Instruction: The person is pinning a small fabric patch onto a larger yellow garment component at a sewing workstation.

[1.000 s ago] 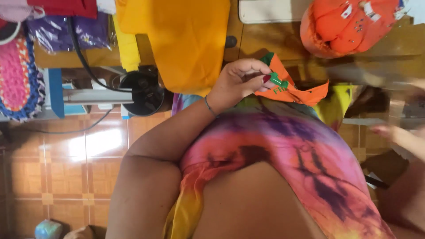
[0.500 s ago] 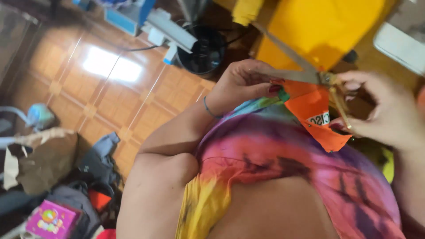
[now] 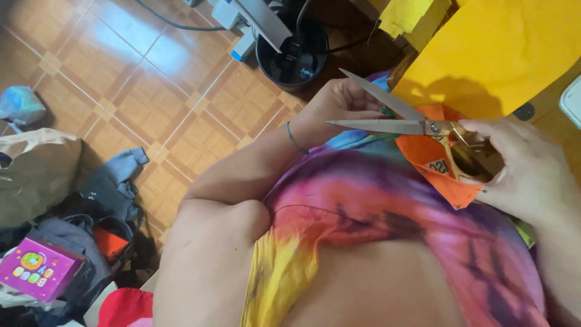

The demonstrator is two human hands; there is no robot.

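head view: right hand [image 3: 523,172] grips open scissors [image 3: 393,118]; left hand [image 3: 342,106] pinches orange cloth [image 3: 433,166] just beside the blades, hands near each other.

A floor of glossy orange-brown square tiles with pale grout lines [image 3: 121,79] carries everything here. On it stands a round black bucket-like tub [image 3: 293,57], with a grey and blue power strip [image 3: 242,24] just beside it. A crumpled brown paper bag [image 3: 33,175], dark grey clothing [image 3: 112,188], a bright pink printed box [image 3: 39,269] and what may be a bluish plastic bag [image 3: 21,103] lie at the left.
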